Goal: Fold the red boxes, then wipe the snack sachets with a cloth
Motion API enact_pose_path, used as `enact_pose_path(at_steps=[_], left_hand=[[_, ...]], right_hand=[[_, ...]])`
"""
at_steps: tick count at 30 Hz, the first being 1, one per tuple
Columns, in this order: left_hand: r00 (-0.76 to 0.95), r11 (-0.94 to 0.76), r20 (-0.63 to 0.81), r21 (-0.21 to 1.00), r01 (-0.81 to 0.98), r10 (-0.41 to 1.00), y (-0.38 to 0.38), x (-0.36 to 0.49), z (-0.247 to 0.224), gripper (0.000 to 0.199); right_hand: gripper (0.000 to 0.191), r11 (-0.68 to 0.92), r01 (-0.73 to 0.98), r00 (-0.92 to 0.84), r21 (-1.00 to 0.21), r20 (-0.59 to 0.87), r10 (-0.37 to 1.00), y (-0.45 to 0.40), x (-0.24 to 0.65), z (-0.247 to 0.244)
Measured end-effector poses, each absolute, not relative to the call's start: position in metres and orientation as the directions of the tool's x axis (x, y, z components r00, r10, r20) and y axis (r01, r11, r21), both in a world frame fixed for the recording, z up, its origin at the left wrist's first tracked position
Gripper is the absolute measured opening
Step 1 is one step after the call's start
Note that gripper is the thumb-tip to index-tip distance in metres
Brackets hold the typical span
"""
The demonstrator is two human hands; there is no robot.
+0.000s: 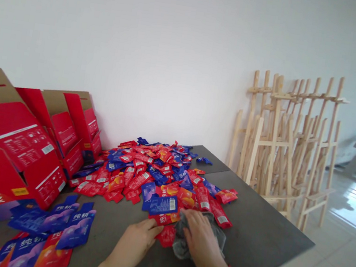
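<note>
My right hand (204, 240), with a red cord at the wrist, is closed over a bunched grey cloth (183, 246) on the dark table. The cloth lies against the near edge of a heap of pouches. Just left of it, my left hand (137, 241) has its fingers pressed together on the edge of a red pouch (162, 218); the fingertips partly cover where they meet it. A blue pouch (163, 205) with a barcode lies right beyond that one. Another red pouch (166, 236) sits between my two hands, partly under the cloth.
A large heap of red and blue pouches (139, 168) spreads toward the wall. Open red cartons (37, 152) stand at the left, with several pouches (45, 238) before them. The table's right edge (280, 251) borders the floor, where wooden easels (273, 143) lean.
</note>
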State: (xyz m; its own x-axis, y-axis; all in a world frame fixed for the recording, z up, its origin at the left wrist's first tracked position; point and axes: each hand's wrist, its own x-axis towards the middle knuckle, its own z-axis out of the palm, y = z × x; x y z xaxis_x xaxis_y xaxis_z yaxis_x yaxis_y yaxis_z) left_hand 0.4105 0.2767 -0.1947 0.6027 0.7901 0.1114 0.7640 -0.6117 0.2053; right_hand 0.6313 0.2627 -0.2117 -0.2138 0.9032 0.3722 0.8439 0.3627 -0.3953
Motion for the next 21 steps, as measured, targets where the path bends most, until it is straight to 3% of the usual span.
enact_pose_path(at_steps=[2, 4, 9, 16, 21], left_hand=[[0.620, -0.623, 0.075, 0.152, 0.767, 0.781, 0.274, 0.415, -0.197, 0.031], [0.624, -0.623, 0.024, 0.093, 0.777, 0.781, 0.274, 0.416, -0.200, 0.024], [0.645, -0.645, 0.011, 0.045, 0.763, 0.764, 0.276, 0.413, -0.201, 0.023], [0.609, -0.644, 0.224, 0.154, 0.749, 0.761, 0.281, 0.403, -0.201, 0.026], [0.533, -0.650, 0.379, 0.351, 0.674, 0.757, 0.289, 0.395, -0.205, 0.024]], right_hand=[[0.040, 0.499, 0.784, -0.376, -0.370, 0.358, 0.855, 0.253, 0.607, -0.215], [0.031, 0.528, 0.778, -0.433, -0.340, 0.319, 0.843, 0.249, 0.592, -0.219], [0.022, 0.456, 0.835, -0.382, -0.308, 0.271, 0.884, 0.259, 0.605, -0.223], [0.027, 0.272, 0.923, -0.204, -0.274, 0.252, 0.946, 0.270, 0.654, -0.221], [0.036, 0.297, 0.855, -0.151, -0.426, 0.343, 0.927, 0.255, 0.634, -0.212]])
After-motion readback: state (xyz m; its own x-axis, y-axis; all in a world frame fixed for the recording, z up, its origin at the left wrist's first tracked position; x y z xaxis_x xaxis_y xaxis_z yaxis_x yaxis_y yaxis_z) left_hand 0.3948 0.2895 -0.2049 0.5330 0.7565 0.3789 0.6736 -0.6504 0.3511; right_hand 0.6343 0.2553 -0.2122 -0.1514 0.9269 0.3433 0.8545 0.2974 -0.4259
